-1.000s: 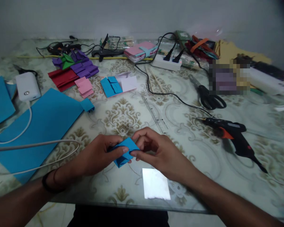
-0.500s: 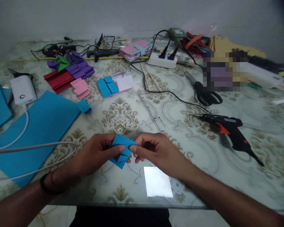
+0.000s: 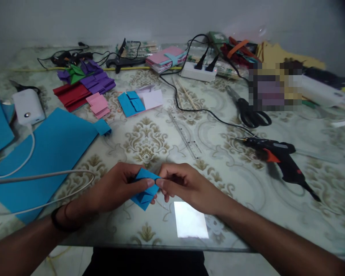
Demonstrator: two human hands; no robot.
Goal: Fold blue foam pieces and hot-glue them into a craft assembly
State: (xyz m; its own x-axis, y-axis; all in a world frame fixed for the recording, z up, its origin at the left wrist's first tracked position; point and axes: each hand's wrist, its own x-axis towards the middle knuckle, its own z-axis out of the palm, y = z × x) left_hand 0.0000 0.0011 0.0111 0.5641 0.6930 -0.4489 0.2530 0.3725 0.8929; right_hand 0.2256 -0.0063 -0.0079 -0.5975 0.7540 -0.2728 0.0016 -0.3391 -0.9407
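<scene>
A small folded piece of blue paper [image 3: 144, 199] is held between my two hands, tilted, above the near part of the table. My left hand [image 3: 119, 188] grips its left side, with the thumb flat across the folds. At the paper's right edge, my right hand [image 3: 182, 184] pinches it between thumb and fingers, the two thumb tips almost meeting. Some fingers are hidden behind the paper. A white square [image 3: 191, 220], perhaps paper or a reflection, shows below my right hand. Left of my hands lies a large blue sheet [image 3: 54, 142] with a small folded blue piece [image 3: 102, 127] at its corner.
A glue gun [image 3: 278, 153] and black scissors [image 3: 248, 111] lie to the right. A clear ruler [image 3: 185, 134] is in the middle. Beyond are folded red paper [image 3: 71, 96], pink paper [image 3: 98, 104], a power strip [image 3: 198, 72] and cables. A white power bank [image 3: 28, 107] sits left.
The blue paper has tilted and dropped slightly to the left. My right hand has shifted a little left with it, and my thumbs are closer together.
</scene>
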